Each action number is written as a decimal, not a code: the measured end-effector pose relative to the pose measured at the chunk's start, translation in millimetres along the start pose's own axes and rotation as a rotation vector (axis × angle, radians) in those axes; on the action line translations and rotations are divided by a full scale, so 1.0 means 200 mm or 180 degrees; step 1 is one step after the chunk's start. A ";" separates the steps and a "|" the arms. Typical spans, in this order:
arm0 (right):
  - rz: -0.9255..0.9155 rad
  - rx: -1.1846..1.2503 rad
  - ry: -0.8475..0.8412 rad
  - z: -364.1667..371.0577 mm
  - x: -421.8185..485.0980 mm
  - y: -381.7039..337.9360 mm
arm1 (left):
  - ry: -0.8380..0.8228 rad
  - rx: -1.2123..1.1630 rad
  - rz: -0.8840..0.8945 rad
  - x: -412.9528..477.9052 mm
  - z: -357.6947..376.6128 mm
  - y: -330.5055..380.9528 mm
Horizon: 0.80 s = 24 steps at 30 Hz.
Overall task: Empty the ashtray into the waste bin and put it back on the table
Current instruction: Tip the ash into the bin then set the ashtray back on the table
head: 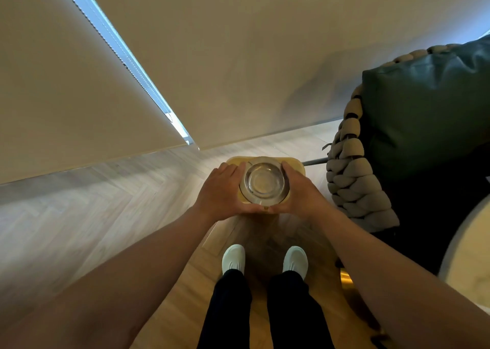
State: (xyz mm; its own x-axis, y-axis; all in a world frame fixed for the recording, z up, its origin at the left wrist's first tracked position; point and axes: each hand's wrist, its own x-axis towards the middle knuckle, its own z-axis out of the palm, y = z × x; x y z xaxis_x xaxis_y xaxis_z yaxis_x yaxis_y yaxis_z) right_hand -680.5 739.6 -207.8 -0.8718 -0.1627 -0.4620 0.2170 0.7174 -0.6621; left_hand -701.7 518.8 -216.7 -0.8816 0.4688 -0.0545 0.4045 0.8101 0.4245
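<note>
A round clear glass ashtray (pixel 263 183) is held level between both hands, directly above a yellow waste bin (pixel 297 164) standing on the wooden floor. My left hand (pixel 221 189) grips its left side and my right hand (pixel 302 192) grips its right side, thumbs meeting at the near rim. The ashtray covers most of the bin's opening. I cannot tell whether anything lies in the ashtray. A pale round table top (pixel 466 256) shows at the right edge.
A woven armchair (pixel 355 179) with a dark green cushion (pixel 424 104) stands close on the right. Beige roller blinds (pixel 79 83) hang ahead, reaching near the floor. My white shoes (pixel 233 258) stand just behind the bin on the herringbone floor (pixel 92 203).
</note>
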 end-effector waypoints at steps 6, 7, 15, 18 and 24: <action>-0.0263 0.0147 0.0182 -0.08 -0.17 -0.19 | -0.0319 -0.0047 -0.0160 -0.07 -0.21 0.08; -0.0280 0.0149 0.0209 -0.10 -0.20 -0.22 | -0.0389 -0.0029 -0.0182 -0.08 -0.25 0.10; -0.0307 -0.0089 0.0179 -0.20 -0.40 -0.46 | -0.0405 -0.0094 -0.0253 -0.20 -0.53 0.22; -0.0293 -0.0044 0.0149 -0.20 -0.48 -0.52 | -0.0338 -0.0193 -0.0212 -0.27 -0.58 0.24; 0.0009 -0.0112 0.0034 -0.13 -0.62 -0.57 | -0.0470 -0.0265 -0.0231 -0.39 -0.60 0.25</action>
State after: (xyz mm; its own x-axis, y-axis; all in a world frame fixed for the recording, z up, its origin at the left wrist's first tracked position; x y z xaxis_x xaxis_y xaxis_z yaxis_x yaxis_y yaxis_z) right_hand -609.4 696.2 -60.0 -0.8759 -0.1537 -0.4574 0.2039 0.7413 -0.6395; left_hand -641.9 481.5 -82.5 -0.8600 0.4617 -0.2172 0.3142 0.8145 0.4877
